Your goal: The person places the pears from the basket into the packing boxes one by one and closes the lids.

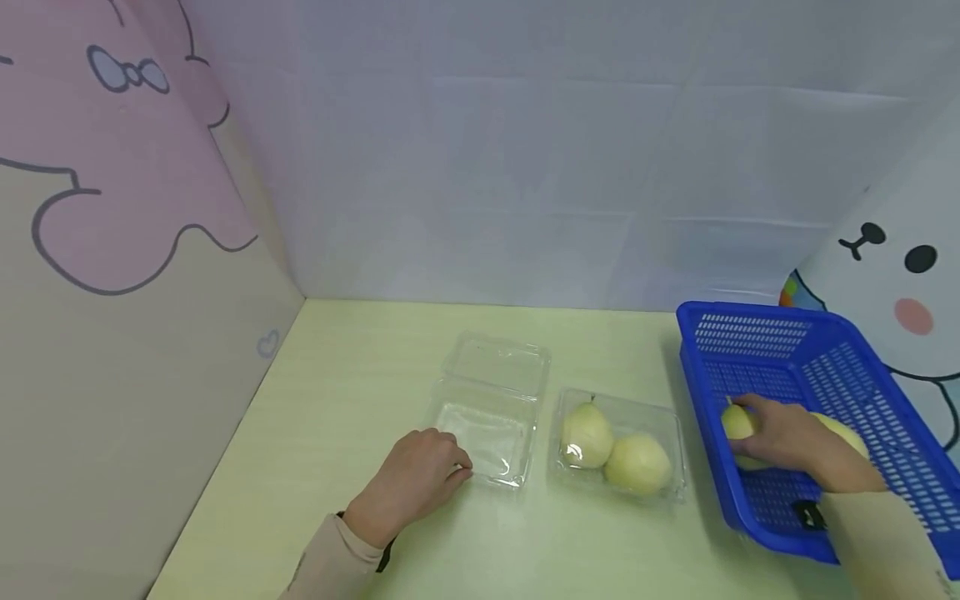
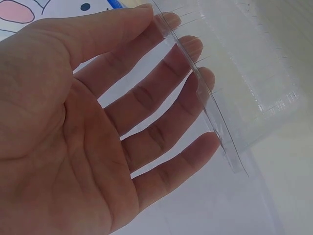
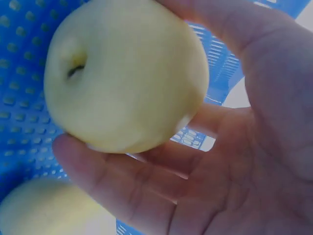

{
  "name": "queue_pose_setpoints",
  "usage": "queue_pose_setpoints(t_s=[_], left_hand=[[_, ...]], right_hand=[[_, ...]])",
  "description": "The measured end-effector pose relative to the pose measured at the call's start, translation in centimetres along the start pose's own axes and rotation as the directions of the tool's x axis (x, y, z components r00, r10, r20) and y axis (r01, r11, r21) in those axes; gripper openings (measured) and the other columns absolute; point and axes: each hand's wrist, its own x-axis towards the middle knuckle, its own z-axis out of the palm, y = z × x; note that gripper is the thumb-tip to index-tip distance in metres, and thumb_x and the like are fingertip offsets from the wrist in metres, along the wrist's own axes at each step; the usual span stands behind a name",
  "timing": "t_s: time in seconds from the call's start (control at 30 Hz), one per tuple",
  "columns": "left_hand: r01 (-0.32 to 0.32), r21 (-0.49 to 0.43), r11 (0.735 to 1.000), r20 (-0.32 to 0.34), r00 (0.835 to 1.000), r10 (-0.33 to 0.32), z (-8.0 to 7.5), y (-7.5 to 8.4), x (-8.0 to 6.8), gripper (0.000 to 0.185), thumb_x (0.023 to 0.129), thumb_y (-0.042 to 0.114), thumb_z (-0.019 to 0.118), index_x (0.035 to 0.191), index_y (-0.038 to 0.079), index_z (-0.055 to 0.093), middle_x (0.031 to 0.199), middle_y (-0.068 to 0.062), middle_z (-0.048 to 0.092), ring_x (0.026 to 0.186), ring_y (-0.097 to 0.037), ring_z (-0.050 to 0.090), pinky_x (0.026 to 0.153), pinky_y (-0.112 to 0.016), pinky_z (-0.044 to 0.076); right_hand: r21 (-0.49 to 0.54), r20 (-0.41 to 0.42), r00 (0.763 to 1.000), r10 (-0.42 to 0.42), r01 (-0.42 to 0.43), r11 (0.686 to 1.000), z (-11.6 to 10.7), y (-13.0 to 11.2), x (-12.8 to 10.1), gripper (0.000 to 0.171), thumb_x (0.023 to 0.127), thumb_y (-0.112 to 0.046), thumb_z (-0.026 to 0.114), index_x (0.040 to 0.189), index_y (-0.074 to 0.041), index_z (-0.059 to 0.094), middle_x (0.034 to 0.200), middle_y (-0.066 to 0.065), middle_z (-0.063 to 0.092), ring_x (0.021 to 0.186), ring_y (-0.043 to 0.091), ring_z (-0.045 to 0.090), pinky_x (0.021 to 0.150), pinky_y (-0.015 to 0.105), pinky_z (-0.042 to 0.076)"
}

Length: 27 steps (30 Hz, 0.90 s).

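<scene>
My left hand is at the near-left edge of an empty clear plastic clamshell box, which lies unfolded on the table. In the left wrist view, the thumb and fingers pinch the box's thin rim, with the fingertips behind the plastic. Inside the blue basket, my right hand grips a pale yellow pear, thumb on one side and fingers round the other. Another pear lies in the basket, partly hidden by that hand.
Between the unfolded box and the basket stands a second clear box holding two pears. A small black object is at the basket's near end. Behind the table rises a pale wall covering.
</scene>
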Motion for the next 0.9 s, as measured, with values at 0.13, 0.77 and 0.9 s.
queue_pose_setpoints(t_s=[0.13, 0.77, 0.9], left_hand=[[-0.002, -0.015, 1.000, -0.004, 1.000, 0.002, 0.0, -0.1, 0.1, 0.004, 0.089, 0.017, 0.086, 0.087, 0.020, 0.086, 0.080, 0.007, 0.075, 0.071, -0.012, 0.066, 0.066, -0.027, 0.053], [0.040, -0.106, 0.994, 0.072, 0.997, -0.033, -0.3, -0.8, 0.1, 0.005, 0.091, 0.016, 0.084, 0.089, 0.020, 0.088, 0.083, 0.007, 0.078, 0.068, -0.002, 0.061, 0.064, -0.022, 0.050], [0.053, -0.111, 0.992, 0.072, 0.996, -0.045, -0.3, -1.0, 0.1, 0.005, 0.091, 0.017, 0.084, 0.089, 0.020, 0.088, 0.083, 0.007, 0.078, 0.069, -0.001, 0.061, 0.065, -0.022, 0.049]], right_hand=[[0.009, -0.031, 0.999, 0.007, -0.007, 1.000, -0.4, 0.2, -0.1, 0.091, 0.084, -0.046, 0.084, 0.139, 0.019, 0.050, 0.120, 0.043, 0.064, 0.104, 0.060, 0.065, 0.082, 0.069, 0.056], [0.162, -0.303, 0.944, 0.132, -0.086, 0.983, -9.0, -9.3, -3.5, 0.106, 0.091, -0.072, 0.069, 0.160, 0.001, 0.037, 0.126, 0.039, 0.061, 0.084, 0.043, 0.063, 0.053, 0.036, 0.043], [0.201, -0.240, 0.970, 0.050, -0.001, 0.979, -9.9, -12.6, -2.9, 0.104, 0.092, -0.071, 0.069, 0.162, -0.001, 0.037, 0.134, 0.039, 0.061, 0.096, 0.041, 0.068, 0.058, 0.034, 0.048]])
